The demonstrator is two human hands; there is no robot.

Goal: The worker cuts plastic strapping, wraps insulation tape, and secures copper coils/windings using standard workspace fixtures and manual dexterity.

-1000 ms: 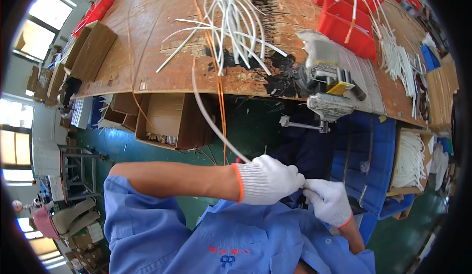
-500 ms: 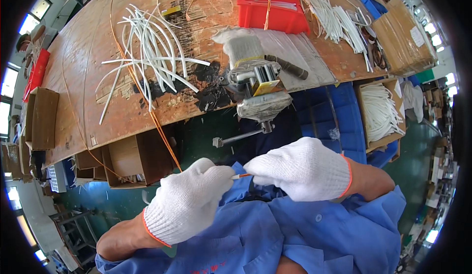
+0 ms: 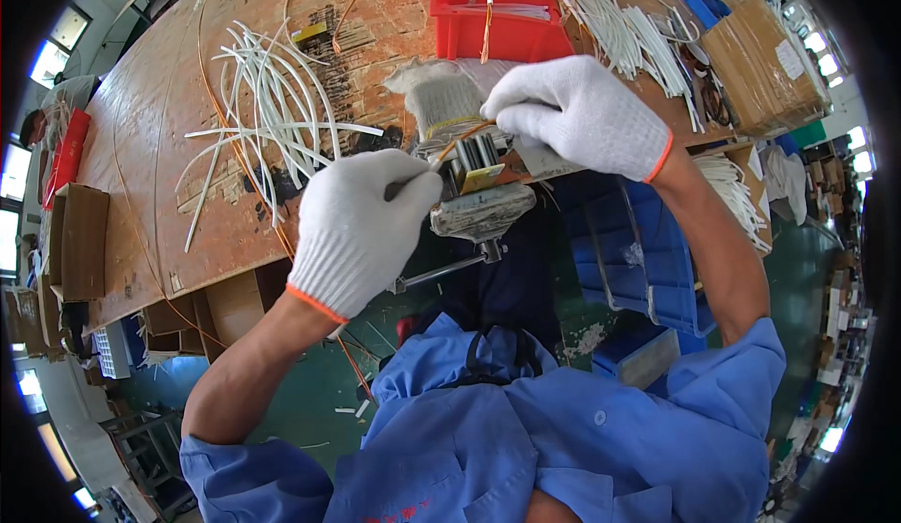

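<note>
My left hand (image 3: 366, 209), in a white knitted glove with an orange cuff, is closed in a pinch at the left side of a bench vise (image 3: 488, 213). My right hand (image 3: 582, 115), gloved alike, pinches at the upper right of the vise. A thin orange wire (image 3: 466, 136) bows between the two pinches, just above the dark upright rods (image 3: 479, 151) set in the vise jaws. A yellow piece (image 3: 481, 178) sits at the front of those rods. My fingers hide both ends of this stretch. Whether the wire touches the rods, I cannot tell.
White sleeving tubes (image 3: 272, 101) lie piled on the worn wooden bench (image 3: 150, 195). Red bins (image 3: 502, 35) stand behind the vise, with more white tubes (image 3: 629, 30) and a cardboard box (image 3: 770, 63) to their right. A blue crate (image 3: 610, 251) is below the bench edge.
Both hands have moved up and forward from in front of my body to the vise, carrying the wire. They are farther apart, and more orange wire shows between them.
</note>
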